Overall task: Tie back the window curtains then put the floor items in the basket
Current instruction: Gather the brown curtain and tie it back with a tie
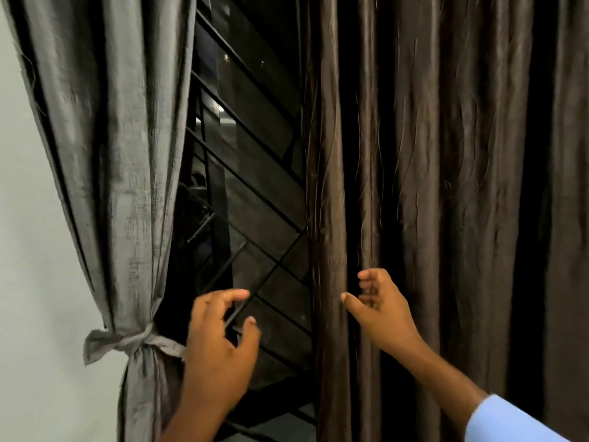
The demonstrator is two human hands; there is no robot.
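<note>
- Right hand — fingers curled loosely around the inner edge fold of the brown curtain, thumb spread; a firm clamp cannot be told. Likely gathering the panel for tying.
- Left hand — fingers half-spread, holding nothing, in front of the window grille, between the two curtains.
- Grey curtain — already bunched against the wall, held by a knotted tie-back.
- Brown curtain — hanging loose, not yet tied.
- Basket, floor items — not in view; contents unknown.
</note>
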